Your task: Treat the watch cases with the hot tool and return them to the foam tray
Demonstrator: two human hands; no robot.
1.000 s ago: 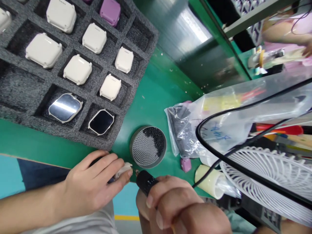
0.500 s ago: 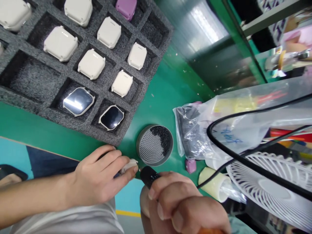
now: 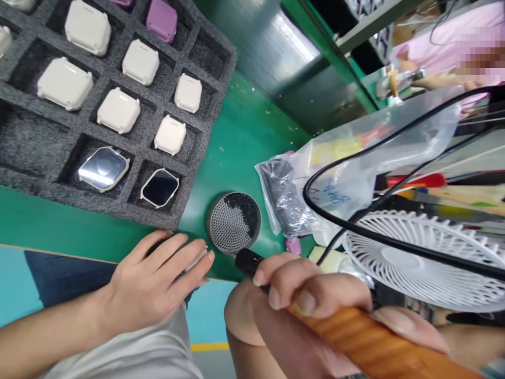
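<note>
My left hand (image 3: pixel 158 281) rests at the table's front edge, fingers curled over a small white watch case (image 3: pixel 196 259) that is mostly hidden beneath them. My right hand (image 3: pixel 315 305) grips an orange-handled electric screwdriver (image 3: pixel 355 337); its black nose (image 3: pixel 248 261) points at the lower rim of a round grey screw dish (image 3: pixel 233 222) holding small black screws. A dark foam tray (image 3: pixel 197 152) lies at the upper left, its cells holding several white watch cases (image 3: pixel 118 109), a purple case (image 3: pixel 161 20) and two watches face up (image 3: pixel 160 187).
A clear plastic bag (image 3: pixel 347 158) of parts lies right of the dish, with a small purple piece (image 3: pixel 293 245) beside it. A white desk fan (image 3: pixel 418 260) and a black cable (image 3: pixel 335 221) fill the right side. Another person in pink (image 3: pixel 445 47) sits at the far right.
The screwdriver's nose has moved away from the case under my left hand and up to the dish's rim. More of the orange handle shows. My left hand has stayed put.
</note>
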